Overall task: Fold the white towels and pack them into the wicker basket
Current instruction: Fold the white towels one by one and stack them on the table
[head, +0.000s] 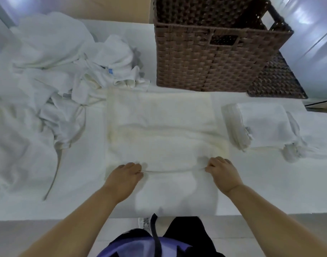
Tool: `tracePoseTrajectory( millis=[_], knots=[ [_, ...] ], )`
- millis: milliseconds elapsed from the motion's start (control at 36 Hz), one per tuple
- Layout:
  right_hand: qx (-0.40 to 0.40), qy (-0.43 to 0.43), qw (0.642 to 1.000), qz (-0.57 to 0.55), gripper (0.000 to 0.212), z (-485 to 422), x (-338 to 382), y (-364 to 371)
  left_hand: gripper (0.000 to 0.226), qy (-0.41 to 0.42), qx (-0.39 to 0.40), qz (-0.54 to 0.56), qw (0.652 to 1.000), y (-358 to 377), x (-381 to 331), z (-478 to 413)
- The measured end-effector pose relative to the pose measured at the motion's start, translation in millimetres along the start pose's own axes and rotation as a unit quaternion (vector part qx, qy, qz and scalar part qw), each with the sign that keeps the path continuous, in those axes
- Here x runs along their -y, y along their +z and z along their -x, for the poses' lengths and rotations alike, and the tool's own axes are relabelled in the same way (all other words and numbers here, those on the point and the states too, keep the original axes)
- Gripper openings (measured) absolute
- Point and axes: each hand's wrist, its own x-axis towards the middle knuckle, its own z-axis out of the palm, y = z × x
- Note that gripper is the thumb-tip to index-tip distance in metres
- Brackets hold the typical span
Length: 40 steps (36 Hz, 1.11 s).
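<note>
The left hand (126, 176) and right hand (223, 173) each pinch a ridge of the spread white towel (159, 127) with curled fingers. They are set apart so the crease between them runs straight, probably to carry it toward 12 o'clock, though the glare hides the cloth's layers. Folded towels (264, 125) sit at 3 o'clock and the unfolded heap (47, 67) at 10, while the wicker basket (211, 60) stands at 1 o'clock on the tabletop (298, 173), handy for packing.
</note>
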Motion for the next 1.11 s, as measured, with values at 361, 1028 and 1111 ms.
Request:
tracePoseTrajectory(
  millis=[361,1028,1111],
  knots=[
    [0.159,0.115,0.980,-0.019,0.044,12,20,-3,0.024,-0.039,-0.042,0.025,0.998,24,-9,10],
    [0.155,0.223,0.958,-0.092,0.029,-14,16,-10,0.046,-0.094,0.099,0.011,0.991,3,-12,2],
    [0.143,0.226,0.959,-0.096,0.028,-19,12,-13,0.050,-0.107,0.090,0.026,0.990,7,-15,1]
  ],
)
